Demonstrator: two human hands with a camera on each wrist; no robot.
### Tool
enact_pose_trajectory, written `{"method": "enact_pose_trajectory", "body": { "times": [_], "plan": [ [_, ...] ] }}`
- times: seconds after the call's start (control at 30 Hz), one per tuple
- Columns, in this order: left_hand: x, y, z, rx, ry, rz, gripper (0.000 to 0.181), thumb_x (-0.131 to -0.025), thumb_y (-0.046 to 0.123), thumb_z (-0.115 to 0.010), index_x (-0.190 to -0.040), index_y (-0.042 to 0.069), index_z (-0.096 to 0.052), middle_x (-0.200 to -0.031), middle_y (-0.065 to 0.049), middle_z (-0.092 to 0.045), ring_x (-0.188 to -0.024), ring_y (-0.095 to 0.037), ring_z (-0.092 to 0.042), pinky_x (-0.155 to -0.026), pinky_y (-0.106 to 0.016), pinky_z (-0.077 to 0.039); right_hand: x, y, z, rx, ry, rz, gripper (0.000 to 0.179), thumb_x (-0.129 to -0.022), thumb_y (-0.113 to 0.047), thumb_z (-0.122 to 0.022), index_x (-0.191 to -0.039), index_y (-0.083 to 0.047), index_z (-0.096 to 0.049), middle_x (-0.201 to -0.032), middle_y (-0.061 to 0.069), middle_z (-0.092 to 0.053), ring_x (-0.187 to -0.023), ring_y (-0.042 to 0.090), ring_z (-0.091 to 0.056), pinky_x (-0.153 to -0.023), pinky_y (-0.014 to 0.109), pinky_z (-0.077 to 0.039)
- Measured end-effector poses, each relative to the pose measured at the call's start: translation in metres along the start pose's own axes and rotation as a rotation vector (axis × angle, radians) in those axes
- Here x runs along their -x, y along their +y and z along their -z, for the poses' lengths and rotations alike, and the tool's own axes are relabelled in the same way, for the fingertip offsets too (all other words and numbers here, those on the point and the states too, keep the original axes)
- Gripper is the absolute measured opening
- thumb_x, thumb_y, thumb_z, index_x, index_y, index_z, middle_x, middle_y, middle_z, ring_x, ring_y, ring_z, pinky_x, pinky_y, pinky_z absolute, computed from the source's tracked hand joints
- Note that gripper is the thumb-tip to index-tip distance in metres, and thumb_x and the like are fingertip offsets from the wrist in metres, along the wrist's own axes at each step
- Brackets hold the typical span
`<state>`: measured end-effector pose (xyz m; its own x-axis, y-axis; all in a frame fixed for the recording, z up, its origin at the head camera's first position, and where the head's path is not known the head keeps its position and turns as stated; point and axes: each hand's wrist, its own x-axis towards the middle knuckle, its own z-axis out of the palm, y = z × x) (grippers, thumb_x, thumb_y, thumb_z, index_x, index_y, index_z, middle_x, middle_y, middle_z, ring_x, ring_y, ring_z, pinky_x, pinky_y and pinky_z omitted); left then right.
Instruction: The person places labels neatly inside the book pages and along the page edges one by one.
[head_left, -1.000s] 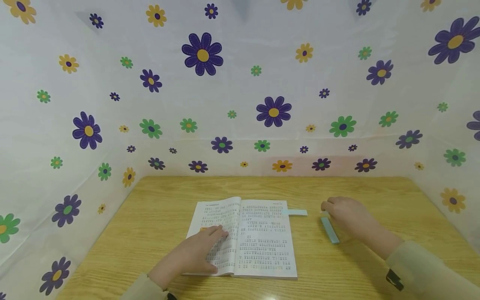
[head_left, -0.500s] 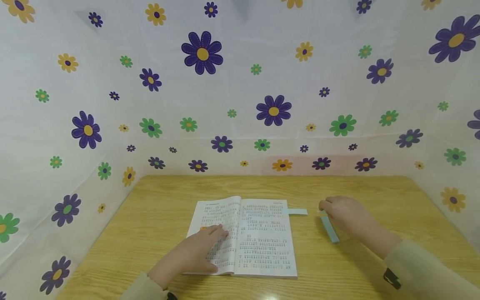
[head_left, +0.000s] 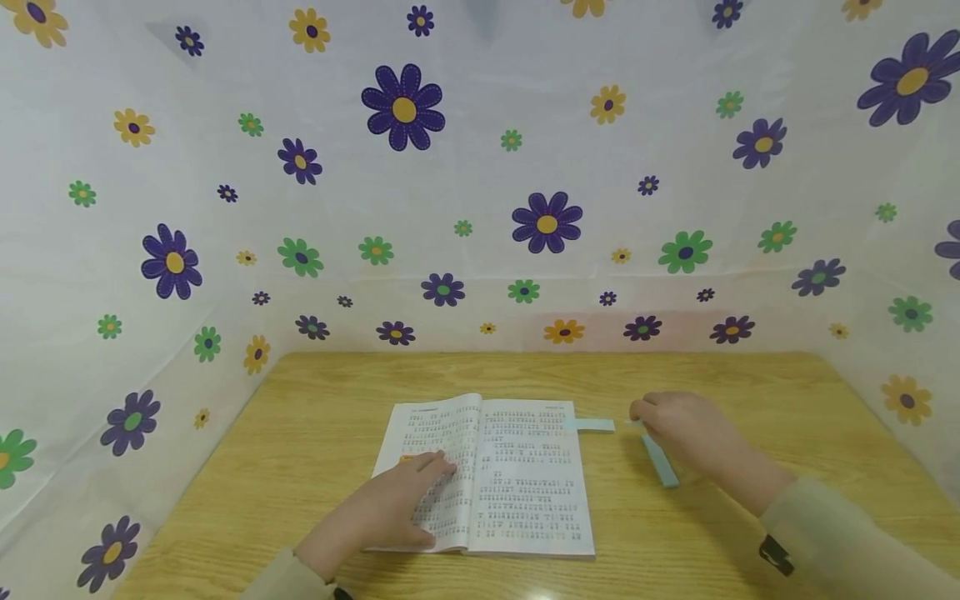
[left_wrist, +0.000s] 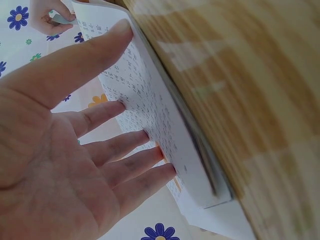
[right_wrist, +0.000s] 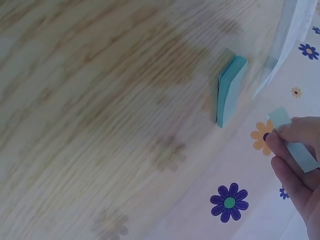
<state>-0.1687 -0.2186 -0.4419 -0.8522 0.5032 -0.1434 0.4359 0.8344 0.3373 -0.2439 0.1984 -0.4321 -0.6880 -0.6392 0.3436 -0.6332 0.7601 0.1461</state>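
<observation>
An open book point(head_left: 531, 492) with printed pages lies on the wooden table. My left hand point(head_left: 393, 504) rests on its left page with the fingers spread; in the left wrist view the fingertips touch the print and the thumb lies near the page's lower edge. Between thumb and fingers my right hand point(head_left: 686, 429) pinches a pale blue sticky note strip point(right_wrist: 300, 156), held above the table. Just below that hand lies a pad of sticky notes point(head_left: 660, 461), seen as a thick teal stack in the right wrist view. Another sticky note point(head_left: 595, 425) sticks out past the right page's edge.
The wooden table point(head_left: 315, 392) is enclosed at the back and sides by a white cloth point(head_left: 480, 183) printed with flowers. An orange mark point(head_left: 406, 457) shows on the left page beside the left hand.
My right hand has moved slightly left, toward the book, with the pinched sticky note. The left hand, book and pad stay in place.
</observation>
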Motion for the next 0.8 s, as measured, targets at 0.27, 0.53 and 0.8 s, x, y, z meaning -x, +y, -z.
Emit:
{"method": "enact_pose_trajectory", "body": {
  "times": [0.27, 0.53, 0.8],
  "plan": [
    [0.000, 0.000, -0.001, -0.001, 0.003, 0.002, 0.088, -0.078, 0.024, -0.097, -0.152, 0.007, -0.053, -0.162, -0.016, -0.050, -0.148, -0.041, -0.050, -0.120, -0.056, -0.049, -0.004, -0.004, -0.002, 0.003, 0.055, 0.025, 0.018, -0.084, 0.000, -0.085, -0.093, -0.011, -0.074, -0.085, 0.002, -0.077, -0.070, 0.015, -0.072, -0.062, 0.025, -0.063],
    [0.000, -0.001, 0.000, -0.007, 0.004, 0.001, 0.088, -0.078, 0.024, -0.097, -0.152, 0.007, -0.053, -0.162, -0.016, -0.050, -0.149, -0.040, -0.050, -0.120, -0.056, -0.049, -0.011, -0.007, -0.003, -0.004, 0.095, 0.064, 0.015, -0.085, -0.006, -0.088, -0.089, -0.012, -0.075, -0.083, 0.000, -0.073, -0.071, 0.013, -0.068, -0.064, 0.023, -0.062],
    [0.000, -0.002, -0.001, -0.014, 0.003, -0.010, 0.088, -0.078, 0.024, -0.096, -0.152, 0.006, -0.053, -0.162, -0.017, -0.050, -0.148, -0.040, -0.051, -0.119, -0.056, -0.050, -0.016, -0.014, -0.004, -0.022, 0.079, 0.056, 0.018, -0.083, -0.003, -0.089, -0.085, -0.013, -0.075, -0.084, -0.001, -0.071, -0.073, 0.012, -0.065, -0.069, 0.025, -0.063]
  ]
}}
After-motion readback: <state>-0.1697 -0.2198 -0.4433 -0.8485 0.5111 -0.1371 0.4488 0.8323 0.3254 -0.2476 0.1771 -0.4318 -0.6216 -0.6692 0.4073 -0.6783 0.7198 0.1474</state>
